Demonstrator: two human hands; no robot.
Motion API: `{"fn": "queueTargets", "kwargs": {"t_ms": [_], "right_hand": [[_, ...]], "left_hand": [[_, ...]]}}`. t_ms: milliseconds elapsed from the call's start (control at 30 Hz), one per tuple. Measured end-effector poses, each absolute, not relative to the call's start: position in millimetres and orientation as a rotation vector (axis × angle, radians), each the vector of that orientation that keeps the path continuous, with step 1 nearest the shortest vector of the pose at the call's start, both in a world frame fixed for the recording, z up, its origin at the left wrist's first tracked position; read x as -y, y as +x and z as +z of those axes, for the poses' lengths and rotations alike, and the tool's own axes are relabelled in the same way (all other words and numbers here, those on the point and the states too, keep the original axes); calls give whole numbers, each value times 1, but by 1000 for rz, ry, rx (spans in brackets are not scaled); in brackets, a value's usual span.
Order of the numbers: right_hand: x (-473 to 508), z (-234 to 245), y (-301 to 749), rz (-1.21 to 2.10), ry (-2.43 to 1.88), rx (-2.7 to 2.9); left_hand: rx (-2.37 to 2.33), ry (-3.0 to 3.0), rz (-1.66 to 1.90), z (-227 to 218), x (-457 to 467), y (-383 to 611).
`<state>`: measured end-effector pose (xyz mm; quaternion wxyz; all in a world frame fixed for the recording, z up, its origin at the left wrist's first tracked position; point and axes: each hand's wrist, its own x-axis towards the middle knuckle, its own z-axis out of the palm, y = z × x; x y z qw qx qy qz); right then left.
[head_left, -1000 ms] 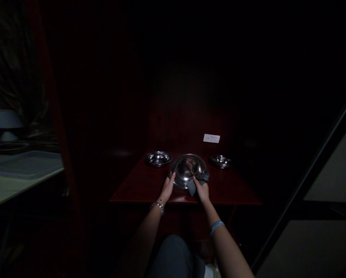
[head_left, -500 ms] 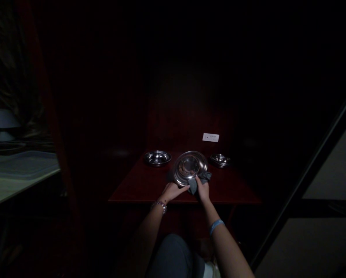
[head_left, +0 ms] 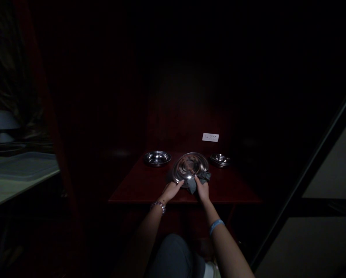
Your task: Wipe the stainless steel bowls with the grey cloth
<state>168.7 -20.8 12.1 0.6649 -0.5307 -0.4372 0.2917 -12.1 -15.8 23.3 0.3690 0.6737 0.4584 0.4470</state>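
Note:
A shiny stainless steel plate (head_left: 190,165) is held tilted above the front half of the dark red table. My left hand (head_left: 172,190) is closed on its near left rim, thumb on top. On the near right rim, my right hand (head_left: 202,189) is closed around a dark grey-green cloth (head_left: 192,186), which lies against the metal with part bunched out to the right. The fingers beneath the rim are hidden on both hands.
On the red table (head_left: 132,189), a steel dish (head_left: 157,158) stands at the back left and smaller steel bowls (head_left: 220,160) at the back right. A white wall socket (head_left: 210,137) is behind. Left, a pale table (head_left: 19,191) bears a clear plastic lid or tray (head_left: 25,166).
The plate has tipped slightly flatter. My left thumb has drawn back left along the rim, away from the cloth. My right hand and the cloth have barely moved.

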Motion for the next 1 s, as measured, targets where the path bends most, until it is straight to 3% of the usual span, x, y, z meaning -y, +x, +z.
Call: {"fn": "queueTargets", "kwargs": {"t_ms": [333,567,733,1000], "right_hand": [[16,8,172,631,-1218,949],[16,6,176,607,-1243,953],[13,4,178,611,-1240,926],[15,7,176,643,-1231,927]], "left_hand": [[-1026,1505,1404,29,11,-18],[-955,1570,1340,36,21,-14],[-1092,1873,1087,43,34,-13],[-1178,1913,1094,39,33,-12]]}}
